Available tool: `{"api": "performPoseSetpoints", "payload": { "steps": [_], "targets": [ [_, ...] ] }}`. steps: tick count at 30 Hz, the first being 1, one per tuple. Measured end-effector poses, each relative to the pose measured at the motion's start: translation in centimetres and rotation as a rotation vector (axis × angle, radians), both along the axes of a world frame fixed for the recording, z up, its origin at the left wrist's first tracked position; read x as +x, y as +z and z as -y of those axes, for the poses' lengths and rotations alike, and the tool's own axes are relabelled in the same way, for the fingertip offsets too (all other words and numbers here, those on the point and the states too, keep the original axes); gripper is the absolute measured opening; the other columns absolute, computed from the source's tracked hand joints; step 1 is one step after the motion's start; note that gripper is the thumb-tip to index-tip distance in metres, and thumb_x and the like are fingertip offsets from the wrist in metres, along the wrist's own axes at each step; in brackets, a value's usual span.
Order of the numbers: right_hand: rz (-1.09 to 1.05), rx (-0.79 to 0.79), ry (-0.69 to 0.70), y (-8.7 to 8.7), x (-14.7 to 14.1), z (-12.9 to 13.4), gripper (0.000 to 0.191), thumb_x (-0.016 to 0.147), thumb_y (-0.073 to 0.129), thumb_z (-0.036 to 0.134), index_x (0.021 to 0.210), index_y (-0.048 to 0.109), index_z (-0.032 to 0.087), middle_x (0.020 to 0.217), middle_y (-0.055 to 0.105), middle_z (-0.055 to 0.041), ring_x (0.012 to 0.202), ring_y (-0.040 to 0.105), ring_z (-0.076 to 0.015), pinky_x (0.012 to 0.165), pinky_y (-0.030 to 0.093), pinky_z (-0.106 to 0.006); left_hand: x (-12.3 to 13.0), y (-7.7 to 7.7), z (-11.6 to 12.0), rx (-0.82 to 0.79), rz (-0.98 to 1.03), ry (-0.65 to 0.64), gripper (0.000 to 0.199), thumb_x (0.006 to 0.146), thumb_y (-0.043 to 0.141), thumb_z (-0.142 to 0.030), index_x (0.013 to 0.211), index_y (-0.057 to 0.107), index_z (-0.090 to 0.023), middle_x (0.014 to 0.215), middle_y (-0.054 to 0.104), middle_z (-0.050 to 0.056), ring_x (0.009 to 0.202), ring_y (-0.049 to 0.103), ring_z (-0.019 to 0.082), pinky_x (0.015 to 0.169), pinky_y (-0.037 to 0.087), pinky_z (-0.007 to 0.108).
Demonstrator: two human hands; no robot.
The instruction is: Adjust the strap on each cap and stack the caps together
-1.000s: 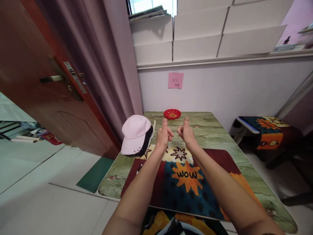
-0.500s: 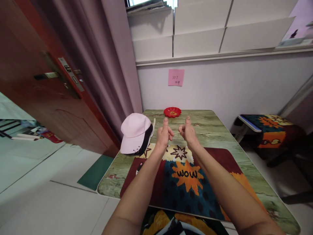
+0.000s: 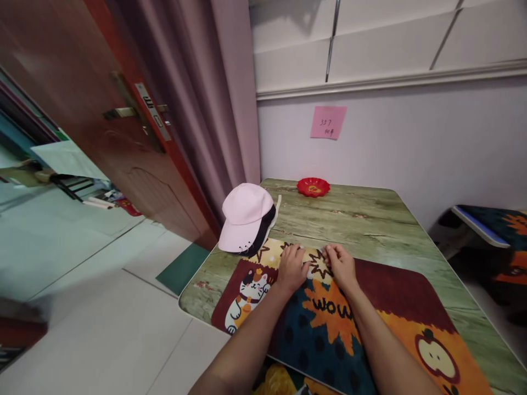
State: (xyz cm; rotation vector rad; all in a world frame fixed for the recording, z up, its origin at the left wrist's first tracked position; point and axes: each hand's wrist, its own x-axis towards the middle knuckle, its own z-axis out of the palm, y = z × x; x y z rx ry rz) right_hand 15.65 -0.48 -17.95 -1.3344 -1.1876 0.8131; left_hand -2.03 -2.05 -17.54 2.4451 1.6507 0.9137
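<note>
My left hand (image 3: 293,269) rests palm down on the patterned table mat (image 3: 284,334), its fingers stretched toward the mat's far edge. To its right, my right hand (image 3: 341,265) touches the mat's pale star-patterned strip with loosely bent fingers. Neither hand holds anything that I can see. Left of my hands, a pink cap (image 3: 246,208) sits at the table's left side, with a black cap (image 3: 263,233) and something pale partly hidden beneath it. A red scalloped dish (image 3: 313,187) stands at the back of the table.
The green wood-patterned table (image 3: 358,219) meets a wall bearing a pink note (image 3: 328,122). A mauve curtain (image 3: 222,99) and an open brown door (image 3: 111,137) are on the left. Another table with a patterned top (image 3: 489,219) stands at the right.
Both hands have come down from a raised thumbs-up pose onto the mat, their thumbs lowered. The view has turned left, so the caps, dish and note appear farther right.
</note>
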Motion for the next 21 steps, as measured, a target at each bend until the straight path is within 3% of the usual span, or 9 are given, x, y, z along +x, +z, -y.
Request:
{"api": "performPoseSetpoints", "payload": {
  "steps": [3, 7, 10, 13, 17, 21],
  "targets": [
    [0.072, -0.039, 0.053, -0.2, 0.2, -0.1, 0.051, 0.083, 0.058, 0.069, 0.082, 0.067, 0.019, 0.065, 0.068, -0.0028, 0.055, 0.057, -0.0172, 0.057, 0.044, -0.028, -1.0, 1.6, -0.1, 0.119, 0.043, 0.089, 0.040, 0.089, 0.064, -0.026, 0.128, 0.062, -0.018, 0.138, 0.061, 0.017, 0.129, 0.055, 0.031, 0.115, 0.038, 0.049],
    [0.231, -0.052, 0.065, -0.4, 0.1, -0.1, 0.048, 0.086, 0.054, 0.065, 0.083, 0.070, 0.020, 0.070, 0.072, -0.0042, 0.059, 0.059, -0.0192, 0.059, 0.042, -0.028, -4.9, 7.0, -1.6, 0.275, 0.140, 0.504, 0.070, 0.085, 0.071, -0.042, 0.146, 0.048, -0.017, 0.158, 0.039, 0.023, 0.148, 0.034, 0.039, 0.123, 0.018, 0.059],
    [0.258, -0.064, 0.076, -0.8, 0.2, -0.2, 0.047, 0.089, 0.051, 0.063, 0.088, 0.070, 0.020, 0.075, 0.074, -0.0045, 0.061, 0.061, -0.0196, 0.061, 0.043, -0.028, -9.0, 11.5, -4.4, 0.169, 0.262, 0.761, 0.113, 0.069, 0.082, -0.058, 0.157, 0.027, -0.016, 0.166, 0.017, 0.026, 0.155, 0.018, 0.041, 0.122, 0.017, 0.062],
    [0.256, -0.075, 0.091, -1.1, 0.2, -0.4, 0.045, 0.090, 0.050, 0.061, 0.089, 0.069, 0.021, 0.076, 0.074, -0.0037, 0.063, 0.063, -0.0202, 0.063, 0.044, -0.028, -12.4, 14.6, -7.9, -0.093, 0.379, 0.862, 0.132, 0.059, 0.084, -0.066, 0.161, 0.013, -0.021, 0.167, 0.013, 0.027, 0.154, 0.018, 0.044, 0.117, 0.020, 0.070],
    [0.280, -0.055, 0.097, -1.0, 0.1, -0.5, 0.043, 0.091, 0.049, 0.059, 0.087, 0.069, 0.021, 0.073, 0.073, -0.0034, 0.064, 0.063, -0.0208, 0.063, 0.041, -0.029, -14.4, 15.5, -10.8, -0.308, 0.427, 0.864, 0.132, 0.056, 0.085, -0.064, 0.161, 0.017, -0.023, 0.161, 0.034, 0.024, 0.147, 0.033, 0.045, 0.114, 0.028, 0.069],
    [0.280, -0.044, 0.097, -0.8, 0.0, -0.5, 0.042, 0.090, 0.049, 0.058, 0.086, 0.069, 0.021, 0.071, 0.071, -0.0029, 0.063, 0.061, -0.0206, 0.064, 0.040, -0.029, -14.1, 14.3, -10.9, -0.210, 0.407, 0.894, 0.101, 0.063, 0.082, -0.058, 0.150, 0.041, -0.028, 0.152, 0.048, 0.019, 0.140, 0.043, 0.043, 0.110, 0.035, 0.066]
  ]
}}
